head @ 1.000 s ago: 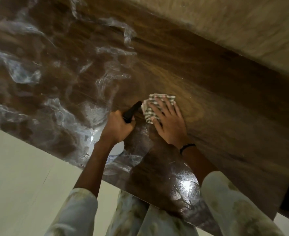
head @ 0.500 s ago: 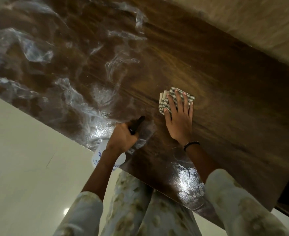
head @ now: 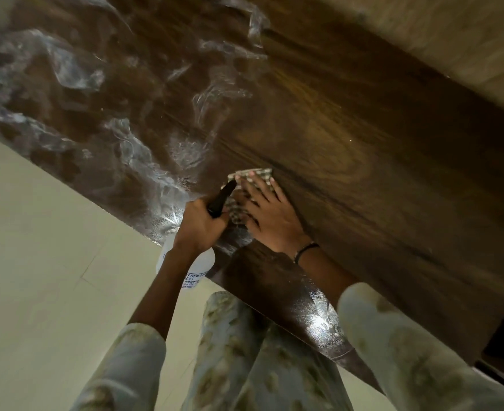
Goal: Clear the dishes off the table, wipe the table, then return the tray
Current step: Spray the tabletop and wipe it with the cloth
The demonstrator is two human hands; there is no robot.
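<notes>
Ahead of my right hand [head: 270, 216]: bare wooden table [head: 378, 161], open to the far edge.
To my left: crinkled plastic film [head: 76, 75] lies over the tabletop.
Close in: my left hand [head: 199, 225] with the spray bottle [head: 199, 266] crowds the cloth [head: 255, 176].

The table [head: 363, 137] is seen running across the view, with the floor [head: 37, 262] to its left and below its near edge. A cloth [head: 252, 177] is laid on the table close to the near edge, and the right hand [head: 271, 221] is pressed flat on top of it, fingers spread. Just left of that hand, touching the cloth's left side, the left hand [head: 199, 225] is placed over the table edge, wrapped around the top of a spray bottle [head: 196, 268]. The bottle's body is held below the hand, off the table edge and above the floor. The 2 hands are set side by side.
</notes>
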